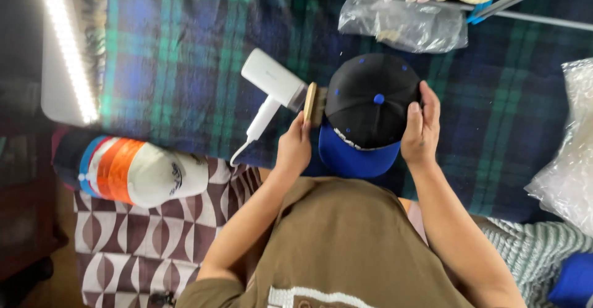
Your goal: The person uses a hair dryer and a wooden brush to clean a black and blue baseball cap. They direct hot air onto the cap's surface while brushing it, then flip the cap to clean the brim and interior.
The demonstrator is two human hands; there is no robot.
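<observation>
**Brown short-sleeved top, bare forearms**

Seen from above, the person wears a plain brown top with short sleeves. The fabric looks soft and falls in broad, loose folds across the chest. Near the bottom edge of the view a pale, whitish printed patch sits on the front of the top; it is cut off by the frame. The sleeves end above the elbows, so both forearms are bare. The left hand (294, 149) and the right hand (422, 127) are also bare, with no gloves, rings, watch or bands showing.
</observation>
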